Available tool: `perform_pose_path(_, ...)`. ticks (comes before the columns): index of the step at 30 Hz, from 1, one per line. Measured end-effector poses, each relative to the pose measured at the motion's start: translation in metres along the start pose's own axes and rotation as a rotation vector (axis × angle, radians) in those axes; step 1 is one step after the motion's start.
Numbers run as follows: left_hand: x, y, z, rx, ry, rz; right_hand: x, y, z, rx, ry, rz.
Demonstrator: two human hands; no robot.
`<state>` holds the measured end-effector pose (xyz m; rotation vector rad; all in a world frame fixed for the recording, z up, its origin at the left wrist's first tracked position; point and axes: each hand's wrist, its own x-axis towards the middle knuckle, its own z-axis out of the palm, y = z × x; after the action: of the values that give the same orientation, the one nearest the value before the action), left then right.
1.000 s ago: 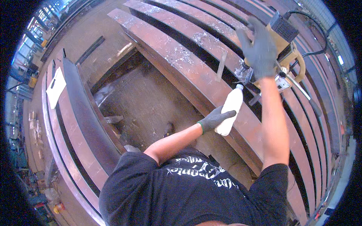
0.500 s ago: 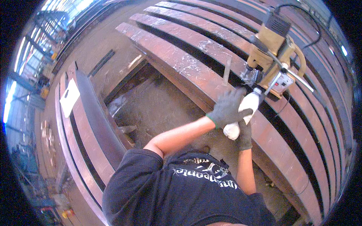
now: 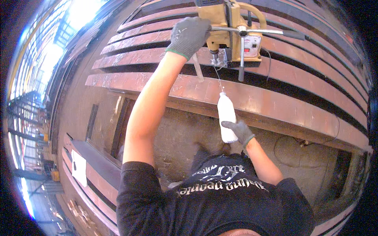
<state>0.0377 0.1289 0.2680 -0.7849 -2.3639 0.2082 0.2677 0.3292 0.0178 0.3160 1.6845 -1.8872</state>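
Observation:
A yellow magnetic drill [image 3: 232, 39] stands on the steel beams at the top of the view. My gloved left hand [image 3: 190, 37] is closed round the end of one of its feed handles [image 3: 222, 28], whose grip it hides. In my gloved right hand [image 3: 239, 131] is a white plastic squeeze bottle [image 3: 226, 114], nozzle pointing up at the drill. From the nozzle a thin stream of liquid [image 3: 219, 78] reaches toward the cutter [image 3: 214, 57], where shiny shavings cling.
Rust-brown steel beams [image 3: 295, 100] lie side by side with dark gaps between them, shavings scattered on some. A flat metal strip [image 3: 198, 69] leans by the drill. A white sheet [image 3: 79, 168] rests on beams at the left. A thin cable [image 3: 269, 65] hangs beside the drill.
My left hand has left the bottle and taken hold of the feed handle. The bottle, now in my right hand alone, has turned nozzle-up and squirts liquid. The view has shifted.

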Motion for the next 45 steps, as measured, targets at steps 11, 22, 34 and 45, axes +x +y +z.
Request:
perform_pose_path(11,-0.004,0.008,0.008,0.019,0.094,-0.061,-0.012,-0.005,0.001,-0.028,0.043,-0.067)
perform_pose_path(22,-0.003,0.004,0.018,0.083,0.122,-0.055,-0.016,0.008,0.008,0.209,-0.006,-0.024)
perform_pose_path(34,0.003,0.012,0.016,0.062,0.099,-0.084,0.008,0.038,0.003,0.010,0.160,0.075)
perform_pose_path(45,0.030,-0.004,-0.011,-0.001,-0.295,-0.019,-0.025,0.002,0.012,0.049,0.148,-0.067)
